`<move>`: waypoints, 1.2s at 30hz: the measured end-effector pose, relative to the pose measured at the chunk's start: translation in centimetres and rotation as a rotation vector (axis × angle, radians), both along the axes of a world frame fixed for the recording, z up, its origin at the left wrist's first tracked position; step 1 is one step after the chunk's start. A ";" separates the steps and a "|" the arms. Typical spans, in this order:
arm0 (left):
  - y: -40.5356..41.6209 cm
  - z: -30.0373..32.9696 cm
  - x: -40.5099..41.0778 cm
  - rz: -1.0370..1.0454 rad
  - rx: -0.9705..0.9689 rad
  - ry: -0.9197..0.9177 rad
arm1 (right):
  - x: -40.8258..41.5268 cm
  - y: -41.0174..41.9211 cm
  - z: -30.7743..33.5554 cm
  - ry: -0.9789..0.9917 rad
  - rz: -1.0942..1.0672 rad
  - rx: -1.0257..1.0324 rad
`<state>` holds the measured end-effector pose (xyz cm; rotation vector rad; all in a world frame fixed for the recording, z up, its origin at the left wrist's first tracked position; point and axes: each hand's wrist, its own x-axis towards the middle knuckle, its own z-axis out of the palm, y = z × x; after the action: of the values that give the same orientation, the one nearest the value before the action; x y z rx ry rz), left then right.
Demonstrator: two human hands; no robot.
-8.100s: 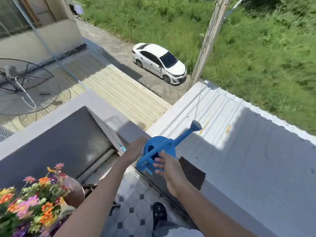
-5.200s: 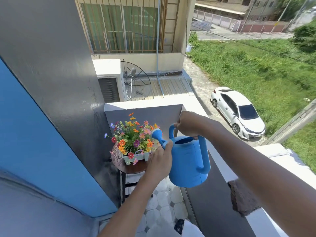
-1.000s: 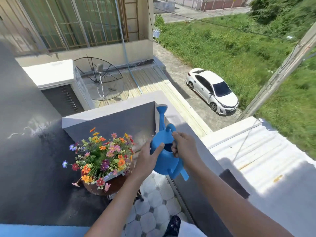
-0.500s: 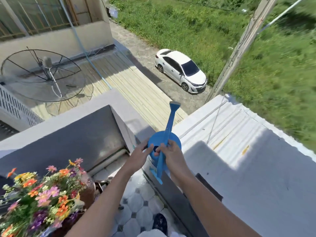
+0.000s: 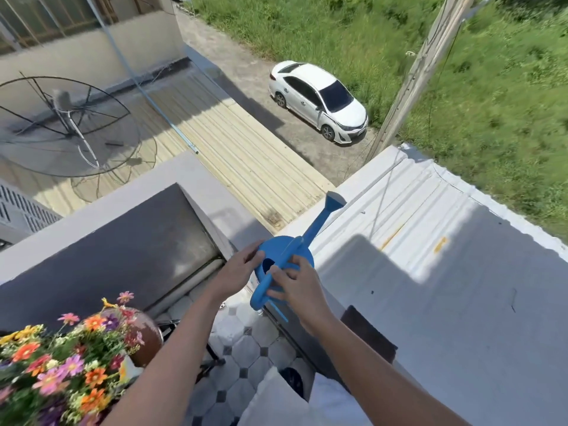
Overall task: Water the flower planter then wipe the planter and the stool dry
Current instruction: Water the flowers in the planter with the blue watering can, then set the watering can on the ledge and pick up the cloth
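Flowers: a cluster of orange, pink and yellow flowers [image 5: 61,361] fills the lower-left corner, covering the planter.
Stool: a round brown seat edge [image 5: 150,336] shows just beside the blooms, over the tiled floor.
Left hand: the left hand [image 5: 236,273] cups the side of the blue plastic watering can [image 5: 285,265].
Right hand: the right hand [image 5: 298,287] is closed around the can's handle.
Can: at the grey balcony ledge [image 5: 430,302], spout aimed outward.
Cloth: a dark brown cloth [image 5: 368,336] lies on the ledge.
Far: a white car [image 5: 318,99] parked below.
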<state>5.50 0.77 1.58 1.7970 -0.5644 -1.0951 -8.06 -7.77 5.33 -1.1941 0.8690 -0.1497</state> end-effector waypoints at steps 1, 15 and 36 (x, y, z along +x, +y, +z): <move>0.0 0.2 0.1 0.012 0.033 -0.002 | -0.3 -0.2 0.4 0.034 0.021 -0.071; -7.2 4.4 -11.4 -0.069 -0.257 -0.491 | -13.7 -3.4 -5.6 0.397 -0.229 -0.494; -3.0 -6.6 -18.9 -0.314 0.158 -0.404 | -18.5 -2.8 -11.1 0.656 0.044 -0.772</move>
<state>-13.37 -2.26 -4.99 2.1361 -1.0560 -1.0041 -26.52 -10.58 -5.82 -2.0430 1.4212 -0.0510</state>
